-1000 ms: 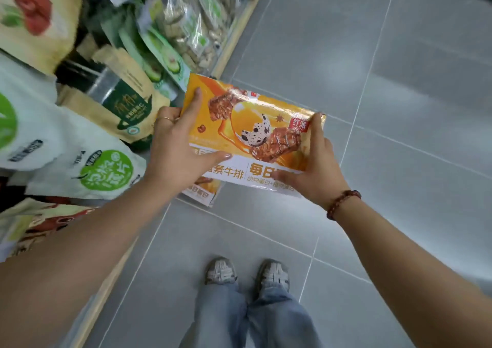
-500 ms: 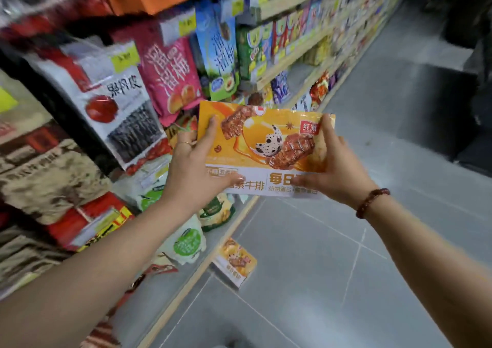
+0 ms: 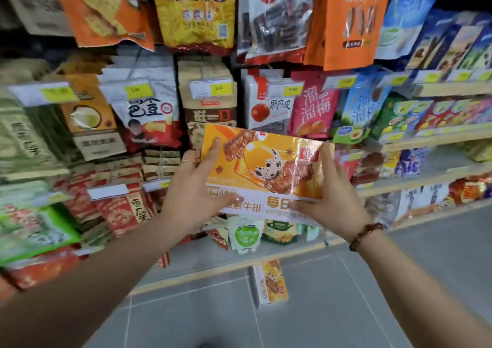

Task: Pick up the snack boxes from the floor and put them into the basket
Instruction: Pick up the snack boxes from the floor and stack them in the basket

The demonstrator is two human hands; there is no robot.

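An orange snack box [image 3: 262, 172] with a speckled egg and meat pictured on it is held up in front of the shelves. My left hand [image 3: 197, 190] grips its left edge, thumb on the front face. My right hand [image 3: 328, 193] grips its right edge and lower corner. A second, matching orange snack box [image 3: 270, 282] lies on the grey tiled floor, leaning against the base of the shelf below my hands. No basket is in view.
Store shelves [image 3: 439, 134] packed with hanging snack bags fill the upper view, with yellow price tags [image 3: 218, 89]. A wooden shelf base edge [image 3: 213, 270] runs along the grey tiled floor [image 3: 372, 307].
The view has swung up from the floor and my feet to the shelves. Both hands have kept their hold on the orange box, raising it to shelf height.
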